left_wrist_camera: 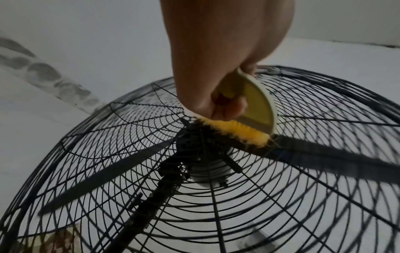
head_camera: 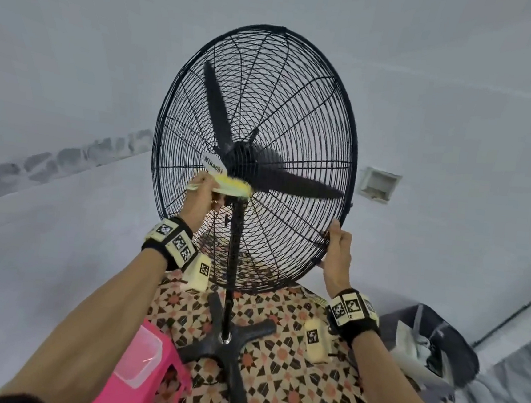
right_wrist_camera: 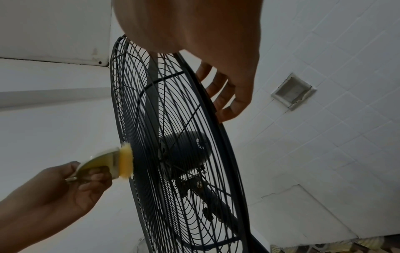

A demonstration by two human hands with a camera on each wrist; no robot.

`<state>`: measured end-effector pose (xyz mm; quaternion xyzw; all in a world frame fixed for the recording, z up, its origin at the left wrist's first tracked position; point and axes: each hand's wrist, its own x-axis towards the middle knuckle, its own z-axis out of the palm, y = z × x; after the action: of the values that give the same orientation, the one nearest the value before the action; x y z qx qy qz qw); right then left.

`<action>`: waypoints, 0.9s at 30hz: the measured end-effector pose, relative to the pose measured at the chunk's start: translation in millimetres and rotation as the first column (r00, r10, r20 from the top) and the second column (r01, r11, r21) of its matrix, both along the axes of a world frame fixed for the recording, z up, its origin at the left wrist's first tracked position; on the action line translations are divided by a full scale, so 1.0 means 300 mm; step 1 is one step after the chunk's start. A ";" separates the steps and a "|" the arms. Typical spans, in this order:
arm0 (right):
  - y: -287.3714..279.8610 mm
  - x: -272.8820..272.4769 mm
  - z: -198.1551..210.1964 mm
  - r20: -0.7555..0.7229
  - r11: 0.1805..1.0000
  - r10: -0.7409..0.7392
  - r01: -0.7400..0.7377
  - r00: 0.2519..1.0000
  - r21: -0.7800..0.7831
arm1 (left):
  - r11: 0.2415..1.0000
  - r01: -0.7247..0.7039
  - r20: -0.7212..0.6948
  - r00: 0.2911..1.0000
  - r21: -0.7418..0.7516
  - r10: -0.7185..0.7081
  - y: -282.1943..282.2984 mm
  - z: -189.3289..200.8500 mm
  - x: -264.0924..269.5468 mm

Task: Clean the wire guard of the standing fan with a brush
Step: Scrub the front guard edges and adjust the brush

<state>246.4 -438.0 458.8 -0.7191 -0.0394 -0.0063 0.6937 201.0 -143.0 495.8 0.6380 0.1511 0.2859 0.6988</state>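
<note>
Left hand [head_camera: 197, 202] clamped on brush [head_camera: 231, 188], yellow bristles [left_wrist_camera: 238, 132] pressed to wire guard [head_camera: 268, 82] near hub. Right hand [head_camera: 336, 255] gripping guard's rim [head_camera: 352, 164].

patterned floor mat [head_camera: 289, 390], fan's cross base [head_camera: 225, 349], pink stool [head_camera: 140, 370] on it

You see one fan [head_camera: 255, 155], three blades [head_camera: 216, 107], one brush [head_camera: 230, 187], one stool [head_camera: 143, 370], two hands [head_camera: 198, 200].

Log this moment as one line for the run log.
step: brushing | left hand: grips brush, bristles on wire guard near hub | right hand: holds guard rim, lower right | fan blades: blurred
</note>
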 end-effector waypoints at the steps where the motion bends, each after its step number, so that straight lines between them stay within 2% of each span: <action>1: 0.001 0.002 0.001 -0.002 1.000 -0.004 0.004 1.000 0.000 | 0.997 0.071 -0.018 0.997 0.019 -0.071 -0.014 -0.009 0.001; 3: -0.002 0.005 0.002 -0.003 1.000 -0.006 0.006 1.000 0.001 | 0.973 0.225 -0.023 0.974 0.048 -0.224 -0.039 -0.016 -0.015; 4: -0.007 0.001 0.005 -0.008 1.000 0.008 -0.008 1.000 0.002 | 0.965 0.253 -0.007 0.967 0.064 -0.254 -0.046 -0.012 -0.028; 5: -0.011 -0.003 0.009 -0.021 1.000 0.028 -0.028 0.999 0.005 | 0.971 0.229 0.020 0.973 0.068 -0.231 -0.050 -0.007 -0.036; 8: -0.011 -0.021 0.021 -0.042 0.997 0.070 -0.069 0.997 0.017 | 1.000 0.020 0.083 0.996 0.000 -0.020 -0.066 0.011 -0.032; 9: -0.009 -0.026 0.023 -0.038 0.998 0.067 -0.067 0.997 0.013 | 0.999 0.031 0.085 0.996 -0.015 -0.029 -0.084 0.011 -0.030; 12: -0.008 -0.015 0.013 -0.022 0.999 0.039 -0.039 0.999 -0.020 | 0.957 0.289 0.076 0.954 0.004 -0.289 -0.155 -0.002 -0.050; 13: -0.011 -0.012 0.009 -0.023 0.999 0.035 -0.036 0.999 -0.030 | 0.942 0.336 0.064 0.939 0.017 -0.337 -0.167 -0.004 -0.062; 14: -0.014 -0.010 0.007 -0.020 0.999 0.036 -0.036 0.999 -0.034 | 0.944 0.330 0.066 0.942 0.018 -0.330 -0.167 -0.006 -0.069; 17: -0.015 -0.009 -0.001 -0.020 0.998 0.044 -0.045 0.999 -0.043 | 0.996 0.082 0.092 0.993 -0.040 -0.078 -0.134 -0.015 -0.054; 18: -0.012 -0.007 -0.006 -0.017 0.998 0.044 -0.044 0.999 -0.045 | 0.998 0.041 0.087 0.996 -0.046 -0.037 -0.129 -0.021 -0.045; 20: -0.002 -0.003 -0.013 -0.003 0.999 0.029 -0.029 1.000 -0.041 | 0.991 0.130 0.054 0.990 0.022 -0.131 -0.155 -0.039 -0.050; 22: 0.004 -0.002 -0.010 0.010 0.999 0.005 -0.005 1.000 -0.048 | 0.944 0.310 0.002 0.950 0.109 -0.312 -0.204 -0.043 -0.076; 23: 0.004 0.000 -0.009 0.016 0.998 -0.001 0.002 1.000 -0.058 | 0.924 0.352 -0.019 0.935 0.148 -0.354 -0.222 -0.042 -0.089; 25: -0.003 0.006 -0.017 0.017 0.998 -0.001 0.002 1.000 -0.060 | 0.950 0.271 0.038 0.959 0.152 -0.280 -0.237 -0.035 -0.102; 27: -0.005 0.009 -0.026 0.013 0.999 0.010 -0.009 1.000 -0.049 | 0.997 0.045 0.114 0.992 0.067 -0.053 -0.223 -0.032 -0.085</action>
<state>249.2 -439.7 451.1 -0.7356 -0.0476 -0.0069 0.6757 175.3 -209.9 486.1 0.6461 0.0853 0.3100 0.6922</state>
